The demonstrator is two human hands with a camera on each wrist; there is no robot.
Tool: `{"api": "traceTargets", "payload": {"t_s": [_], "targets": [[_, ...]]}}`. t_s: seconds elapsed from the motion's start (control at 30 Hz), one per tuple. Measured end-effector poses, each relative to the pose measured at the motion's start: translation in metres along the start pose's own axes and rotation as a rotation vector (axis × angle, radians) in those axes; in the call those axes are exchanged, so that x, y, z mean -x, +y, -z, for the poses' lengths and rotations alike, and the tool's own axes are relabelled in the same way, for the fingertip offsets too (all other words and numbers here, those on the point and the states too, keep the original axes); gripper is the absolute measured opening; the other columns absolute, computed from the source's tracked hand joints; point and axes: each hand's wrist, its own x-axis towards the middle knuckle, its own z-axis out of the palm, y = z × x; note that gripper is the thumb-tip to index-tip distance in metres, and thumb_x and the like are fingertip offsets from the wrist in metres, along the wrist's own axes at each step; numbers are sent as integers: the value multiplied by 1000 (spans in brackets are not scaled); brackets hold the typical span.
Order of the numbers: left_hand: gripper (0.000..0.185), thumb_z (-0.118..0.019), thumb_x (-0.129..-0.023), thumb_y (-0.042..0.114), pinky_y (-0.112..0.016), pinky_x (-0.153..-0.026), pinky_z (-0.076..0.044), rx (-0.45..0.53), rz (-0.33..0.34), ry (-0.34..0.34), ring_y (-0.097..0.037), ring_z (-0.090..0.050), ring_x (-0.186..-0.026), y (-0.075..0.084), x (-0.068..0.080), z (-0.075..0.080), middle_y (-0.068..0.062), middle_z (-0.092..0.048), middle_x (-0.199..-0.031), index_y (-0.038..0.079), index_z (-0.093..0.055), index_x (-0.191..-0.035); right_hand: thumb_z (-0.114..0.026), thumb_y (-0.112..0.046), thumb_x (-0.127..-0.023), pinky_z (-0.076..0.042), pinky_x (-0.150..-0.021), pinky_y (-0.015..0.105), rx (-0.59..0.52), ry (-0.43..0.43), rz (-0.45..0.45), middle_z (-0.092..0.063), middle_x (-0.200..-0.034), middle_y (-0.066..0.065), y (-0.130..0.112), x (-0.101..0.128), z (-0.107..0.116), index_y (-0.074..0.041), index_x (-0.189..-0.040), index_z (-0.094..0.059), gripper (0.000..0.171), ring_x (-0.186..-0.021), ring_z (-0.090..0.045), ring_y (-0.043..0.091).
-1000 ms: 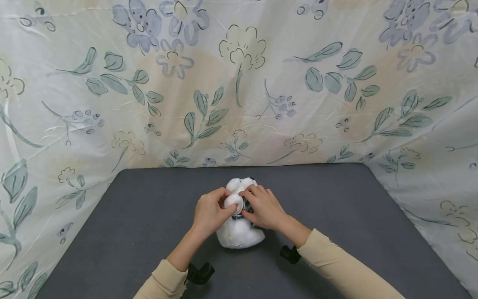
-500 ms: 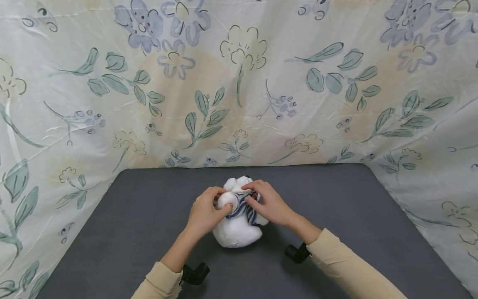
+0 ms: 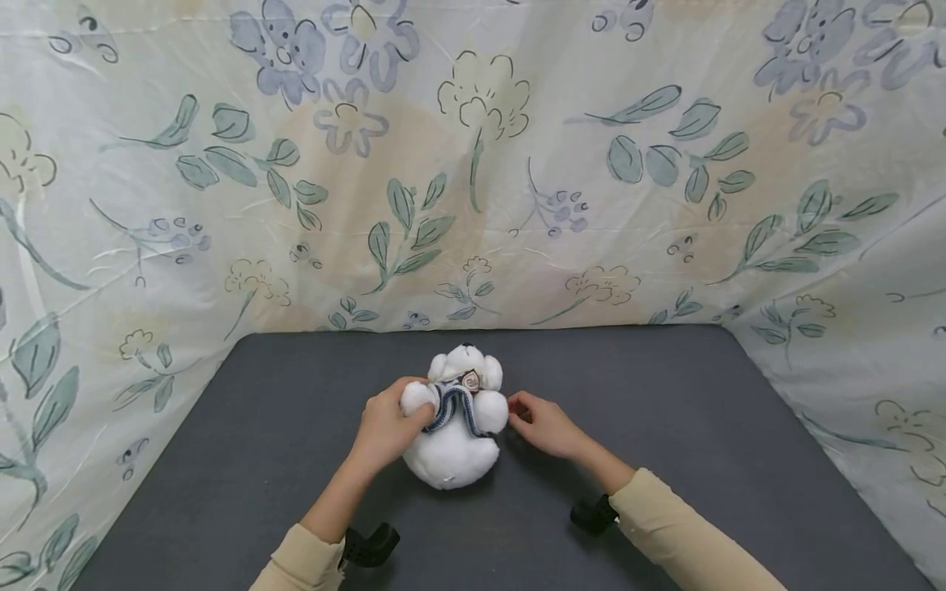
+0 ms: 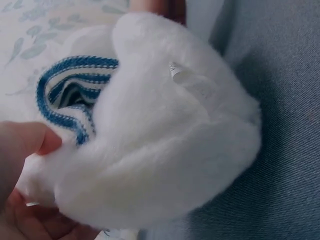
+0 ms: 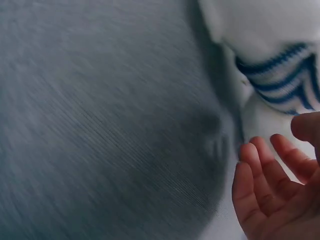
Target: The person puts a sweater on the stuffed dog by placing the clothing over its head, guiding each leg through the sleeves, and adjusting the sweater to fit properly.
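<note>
A white plush bear (image 3: 452, 461) sits upright on the grey table, facing the head camera. Round its neck goes a blue-and-white striped knitted scarf (image 3: 447, 404) with a small brown badge (image 3: 470, 381) at the front. My left hand (image 3: 388, 427) grips the bear's paw at the left, thumb in front and fingers behind. In the left wrist view a small white tag (image 4: 175, 71) shows on the bear's underside. My right hand (image 3: 545, 423) is beside the other paw, fingers loosely bent and holding nothing. Whether its fingertips touch the fur, I cannot tell.
The grey tabletop (image 3: 296, 410) spreads around the bear. Behind it and at both sides hangs a floral curtain (image 3: 547, 164). Black wrist cameras (image 3: 372, 545) hang below both of my forearms.
The bear has turned to face the head camera and moved slightly left, with my left hand on its paw. My right hand has let go of the scarf and drawn back right.
</note>
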Motion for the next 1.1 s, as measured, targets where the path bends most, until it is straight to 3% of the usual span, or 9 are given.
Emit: {"api": "traceTargets", "payload": {"t_s": [0.23, 0.37, 0.5, 0.63, 0.8, 0.93, 1.1], "targets": [[22, -65, -79, 13, -27, -55, -48, 123, 2, 70, -15, -60, -71, -2, 1, -2, -8, -69, -92, 16, -67, -100, -50, -23, -94, -46, -52, 26, -164, -185, -34, -62, -78, 0, 1, 2, -16, -5, -112, -57, 26, -61, -56, 11], [20, -65, -80, 12, -27, -60, -48, 182, 31, 85, -16, -61, -75, -1, 2, -5, -7, -68, -95, 16, -68, -99, -49, -25, -94, -49, -59, 28, -321, -269, -75, -61, -79, 2, 2, 2, -18, -4, -114, -55, 30, -66, -57, 14], [19, -63, -80, 10, -28, -64, -48, 273, 90, 73, -17, -59, -79, 0, 1, -6, -7, -67, -97, 14, -67, -99, -46, -26, -97, -52, -75, 32, -503, -325, -46, -60, -106, 13, 4, 3, -17, 2, -127, -46, 41, -91, -60, 20], [20, -60, -82, 7, -28, -65, -48, 432, 134, 15, -17, -56, -80, 2, 0, -8, -10, -63, -97, 9, -64, -101, -45, -34, -97, -48, -88, 34, -689, -373, -38, -40, -135, 22, 1, 6, -11, 4, -140, -28, 59, -116, -49, 24], [22, -54, -85, 3, -27, -68, -47, 621, 166, -85, -12, -54, -82, 4, 2, -16, -7, -61, -95, 2, -59, -106, -44, -42, -95, -40, -97, 35, -926, -473, -82, -33, -140, 17, -7, 10, -3, 2, -141, -16, 69, -120, -43, 17], [21, -52, -90, 3, -25, -70, -46, 721, 184, -133, -10, -53, -84, 4, 2, -22, -3, -60, -94, 0, -56, -110, -42, -40, -97, -39, -97, 35, -1016, -462, -85, -33, -140, 14, -10, 12, 1, -2, -142, -11, 67, -118, -44, 14], [23, -51, -90, 2, -27, -69, -45, 747, 192, -165, -9, -54, -81, 2, 1, -25, 0, -61, -92, -1, -54, -113, -46, -34, -96, -41, -93, 32, -985, -365, -76, -33, -138, 15, -9, 13, 3, -1, -142, -12, 66, -115, -45, 14]]}}
